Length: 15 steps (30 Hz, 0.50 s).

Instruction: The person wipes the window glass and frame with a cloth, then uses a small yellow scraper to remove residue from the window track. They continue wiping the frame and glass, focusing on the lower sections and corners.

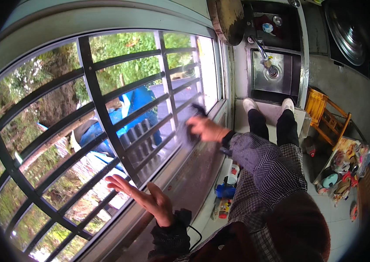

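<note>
My right hand, blurred by motion, holds a dark grey cloth near the right part of the barred window. Whether the cloth touches the glass I cannot tell. At the lower edge of the window, my left hand is raised with its fingers apart and nothing in it. Dark metal bars cross the window, with greenery and a blue sheet outside. Both forearms wear checked sleeves. A brown sill runs below the window frame.
My feet stand on a pale counter beside a double sink with a faucet. Bottles and a blue object lie near my legs. A wooden chair and cluttered bags are on the right, lower down.
</note>
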Each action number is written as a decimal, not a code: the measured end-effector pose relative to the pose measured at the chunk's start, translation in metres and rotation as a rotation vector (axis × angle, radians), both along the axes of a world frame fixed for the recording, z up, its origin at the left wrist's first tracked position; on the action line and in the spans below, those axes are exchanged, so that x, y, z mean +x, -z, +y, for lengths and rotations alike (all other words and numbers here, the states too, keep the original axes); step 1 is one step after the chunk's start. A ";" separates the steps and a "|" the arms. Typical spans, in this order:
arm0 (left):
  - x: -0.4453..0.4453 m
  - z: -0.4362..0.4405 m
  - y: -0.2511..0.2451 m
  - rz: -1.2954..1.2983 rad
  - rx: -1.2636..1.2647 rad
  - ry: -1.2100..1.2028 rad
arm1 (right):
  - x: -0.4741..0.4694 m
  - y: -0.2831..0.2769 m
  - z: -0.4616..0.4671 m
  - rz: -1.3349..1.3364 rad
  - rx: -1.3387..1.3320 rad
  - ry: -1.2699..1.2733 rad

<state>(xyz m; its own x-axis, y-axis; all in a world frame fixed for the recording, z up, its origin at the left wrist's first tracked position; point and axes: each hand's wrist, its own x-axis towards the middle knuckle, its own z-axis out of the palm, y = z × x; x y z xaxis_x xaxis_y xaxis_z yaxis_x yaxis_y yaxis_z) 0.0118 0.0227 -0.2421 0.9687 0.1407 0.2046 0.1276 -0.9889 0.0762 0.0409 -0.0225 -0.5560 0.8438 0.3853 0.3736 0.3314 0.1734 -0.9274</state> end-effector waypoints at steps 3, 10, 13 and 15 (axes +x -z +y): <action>0.001 -0.003 0.003 -0.027 0.025 -0.007 | 0.012 0.025 -0.029 0.528 -0.476 0.068; 0.002 -0.008 0.003 -0.119 -0.080 -0.042 | 0.031 -0.137 -0.012 -0.190 0.267 0.259; 0.001 -0.006 0.007 -0.181 -0.031 -0.046 | 0.027 -0.169 0.002 -0.426 0.287 0.228; -0.002 -0.005 0.021 -0.246 0.034 -0.089 | 0.030 -0.160 0.008 -0.492 0.252 0.272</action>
